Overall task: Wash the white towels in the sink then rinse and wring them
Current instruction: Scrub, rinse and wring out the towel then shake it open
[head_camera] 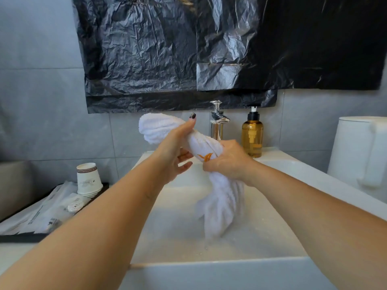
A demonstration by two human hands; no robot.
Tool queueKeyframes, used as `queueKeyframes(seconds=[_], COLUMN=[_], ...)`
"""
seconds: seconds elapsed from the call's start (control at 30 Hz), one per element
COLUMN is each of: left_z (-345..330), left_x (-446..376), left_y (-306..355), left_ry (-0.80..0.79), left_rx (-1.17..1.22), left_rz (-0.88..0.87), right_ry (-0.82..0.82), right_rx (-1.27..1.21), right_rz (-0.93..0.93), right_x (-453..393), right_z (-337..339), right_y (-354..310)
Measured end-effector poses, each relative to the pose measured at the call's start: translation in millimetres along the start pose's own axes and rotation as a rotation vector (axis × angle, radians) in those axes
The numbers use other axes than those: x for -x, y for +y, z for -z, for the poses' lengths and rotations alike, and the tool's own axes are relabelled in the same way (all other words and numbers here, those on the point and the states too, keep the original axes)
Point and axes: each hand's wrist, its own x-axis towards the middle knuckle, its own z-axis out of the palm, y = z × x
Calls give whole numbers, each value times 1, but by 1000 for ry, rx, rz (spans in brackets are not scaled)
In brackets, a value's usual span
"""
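A white towel (206,148) with an orange embroidered mark is twisted into a thick roll above the white sink (219,266). My left hand (174,151) grips its upper part, thumb up along the roll, with the bunched end sticking out to the upper left. My right hand (229,162) grips the roll just below the orange mark. The towel's loose lower end (219,210) hangs down into the basin, and water drips from its tip.
A chrome tap (217,120) and an amber pump bottle (252,137) stand behind the basin. Stacked paper cups (88,178) and wrapped toiletries lie on a dark tray at the left. A white toilet tank (362,151) is at the right. Black plastic sheeting (209,49) covers the wall above.
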Motion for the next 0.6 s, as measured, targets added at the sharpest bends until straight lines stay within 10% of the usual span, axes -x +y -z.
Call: queueKeyframes(seconds=[0.17, 0.6], left_z=[-14, -11], left_x=[9, 16], left_y=[-10, 11], left_ry=[-356, -144], left_rx=[-216, 459], left_rz=[30, -287], right_ry=[-7, -522], right_rx=[52, -367], right_rz=[21, -45], right_x=[-1, 10], right_z=[19, -22], right_y=[5, 15])
